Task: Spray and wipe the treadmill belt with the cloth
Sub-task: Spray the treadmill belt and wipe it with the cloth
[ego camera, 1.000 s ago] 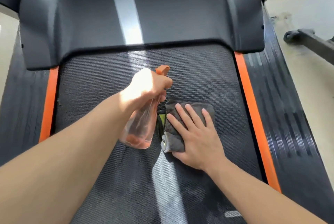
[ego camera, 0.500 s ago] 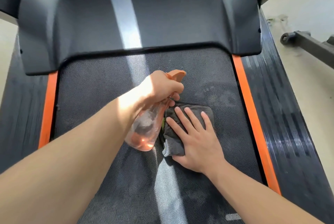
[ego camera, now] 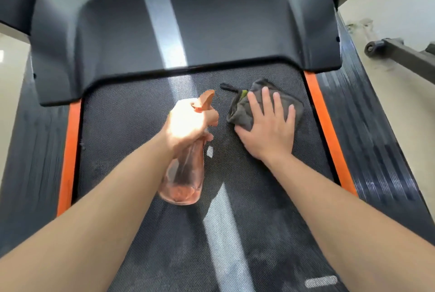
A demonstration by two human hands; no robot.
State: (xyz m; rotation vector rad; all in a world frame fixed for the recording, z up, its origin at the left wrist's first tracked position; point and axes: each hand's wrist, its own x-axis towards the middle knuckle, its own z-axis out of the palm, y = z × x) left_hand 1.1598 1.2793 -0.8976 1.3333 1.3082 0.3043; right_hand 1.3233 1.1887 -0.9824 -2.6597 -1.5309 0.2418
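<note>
The black textured treadmill belt fills the middle of the head view. My left hand grips the neck of an orange translucent spray bottle, held above the belt with its orange nozzle pointing forward. A folded dark grey cloth lies on the belt near the front right, just short of the motor cover. My right hand presses flat on the cloth with straight, spread fingers. A thin black loop of the cloth sticks out to its left.
The dark motor cover rises at the belt's front end. Orange strips and ribbed black side rails border the belt. A wheeled metal bar of other equipment stands on the pale floor at right.
My right hand has slid the cloth forward and to the right, up near the motor cover. The spray bottle has stayed about mid-belt, now apart from the cloth.
</note>
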